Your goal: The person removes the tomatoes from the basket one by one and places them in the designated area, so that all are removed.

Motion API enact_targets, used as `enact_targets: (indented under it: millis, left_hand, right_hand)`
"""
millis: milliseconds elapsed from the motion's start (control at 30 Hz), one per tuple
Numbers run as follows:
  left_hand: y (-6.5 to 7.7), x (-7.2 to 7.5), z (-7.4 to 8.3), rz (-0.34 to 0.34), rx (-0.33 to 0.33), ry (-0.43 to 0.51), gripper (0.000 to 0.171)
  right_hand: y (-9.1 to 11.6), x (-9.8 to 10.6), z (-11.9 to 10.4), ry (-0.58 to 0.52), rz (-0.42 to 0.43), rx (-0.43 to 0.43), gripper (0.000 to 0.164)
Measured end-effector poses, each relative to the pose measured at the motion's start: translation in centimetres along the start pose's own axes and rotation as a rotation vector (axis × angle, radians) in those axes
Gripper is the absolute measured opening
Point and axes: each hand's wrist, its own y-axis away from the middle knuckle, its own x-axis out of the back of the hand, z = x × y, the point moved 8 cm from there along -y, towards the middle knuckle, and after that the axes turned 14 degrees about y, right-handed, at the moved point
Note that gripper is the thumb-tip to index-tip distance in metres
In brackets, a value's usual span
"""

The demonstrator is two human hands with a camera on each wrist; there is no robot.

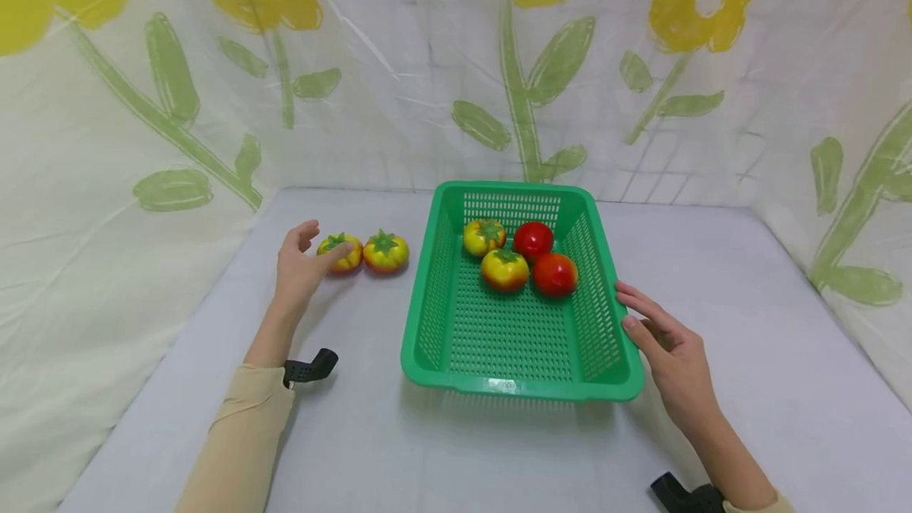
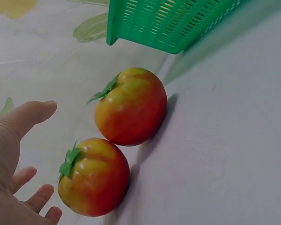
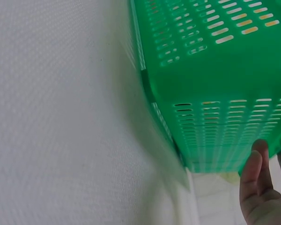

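Note:
Two yellow-and-red tomatoes with green leafy tops lie side by side left of a green plastic basket [image 1: 499,388]. My left hand [image 1: 301,266] is spread at the left tomato [image 1: 340,257], its thumb overlapping that tomato in the head view. In the left wrist view, a gap shows between the thumb [image 2: 35,115] and both tomatoes. The right tomato [image 1: 385,252] sits nearer the basket. Against the basket's right rim rest the fingertips of my right hand [image 1: 680,362], fingers loosely extended. The right wrist view shows them beside the perforated outer wall [image 3: 225,131].
Inside the basket, towards its far end, are two yellow-topped tomatoes [image 1: 504,271] and two red ones [image 1: 555,275]. A white cloth covers the table [image 1: 342,434]. Behind it hangs a flower-patterned curtain [image 1: 385,101]. Black cameras [image 1: 310,369] are strapped to both wrists.

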Motion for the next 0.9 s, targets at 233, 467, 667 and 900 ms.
enact_targets:
  millis: [233,467,667,900]
  left_hand:
    - [0.5,-0.3,2.0,0.016,-0.083,0.057,0.084]
    - [1.4,-1.3,4.2,0.006,-0.158,0.084,0.077]
    - [2.4,-2.3,6.3,0.0,-0.202,0.094,0.069]
    - [4.7,-5.5,9.7,-0.105,-0.3,0.147,0.06]
  right_hand:
    - [0.1,0.0,-0.1,-0.037,0.0,-0.016,0.038]
    - [0.1,0.0,-0.3,-0.053,-0.002,-0.019,0.038]
    - [0.2,-0.1,-0.2,-0.078,-0.009,-0.023,0.038]
    - [0.1,-0.3,-0.2,-0.123,0.005,-0.026,0.039]
